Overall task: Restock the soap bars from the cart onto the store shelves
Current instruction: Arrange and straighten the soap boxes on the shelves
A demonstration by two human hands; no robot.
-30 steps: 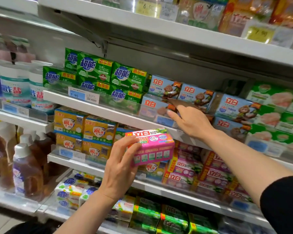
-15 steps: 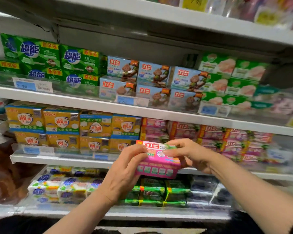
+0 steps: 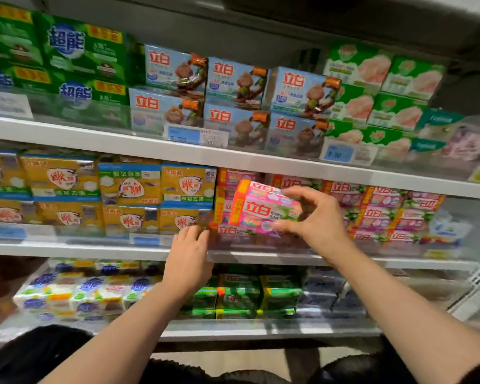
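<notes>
A pink soap pack [image 3: 262, 207] with red lettering is tilted in front of the middle shelf [image 3: 94, 248], against the stack of matching pink packs [image 3: 383, 212]. My right hand [image 3: 313, 217] grips its right end, thumb below and fingers on top. Lower and to the left, my left hand [image 3: 187, 259] reaches up to the shelf edge with fingers straight. Its fingertips are at the clear front guard just left of the pink pack, holding nothing.
Yellow soap packs [image 3: 128, 195] fill the middle shelf's left side. Above sit green packs [image 3: 75, 59], blue monkey-print packs [image 3: 233, 98] and green-white packs [image 3: 377, 87]. The bottom shelf holds white-blue [image 3: 86, 295] and green packs [image 3: 233, 297]. Price tags line the shelf edges.
The pink pack passed from both hands to my right hand alone and rose to the middle shelf. My left hand let go and moved to the shelf edge. The view moved closer.
</notes>
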